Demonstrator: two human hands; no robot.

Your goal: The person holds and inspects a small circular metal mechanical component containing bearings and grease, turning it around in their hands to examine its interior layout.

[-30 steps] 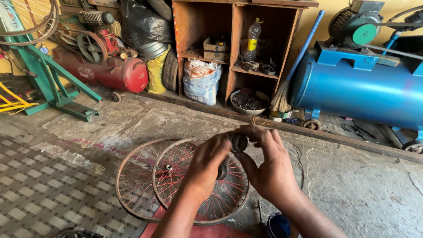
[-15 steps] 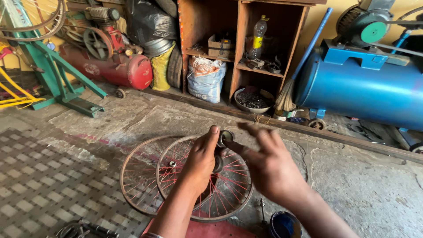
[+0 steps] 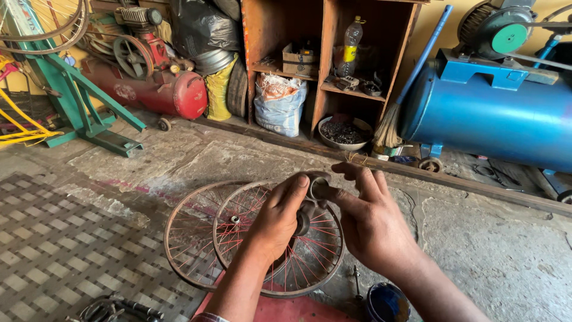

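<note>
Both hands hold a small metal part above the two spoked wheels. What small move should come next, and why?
Probably a small turn of the ring-shaped metal part between the fingers. The left hand grips its lower body with the thumb along it, and the right hand pinches the ring end. It hangs above the spoked wheels lying flat on the floor, not yet lowered to either one.

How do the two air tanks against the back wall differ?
The red tank is the smaller one and stands left of the wooden shelf. The blue tank is larger and stands right of it. Both lie on their sides, on small wheels, with machinery mounted on top.
</note>
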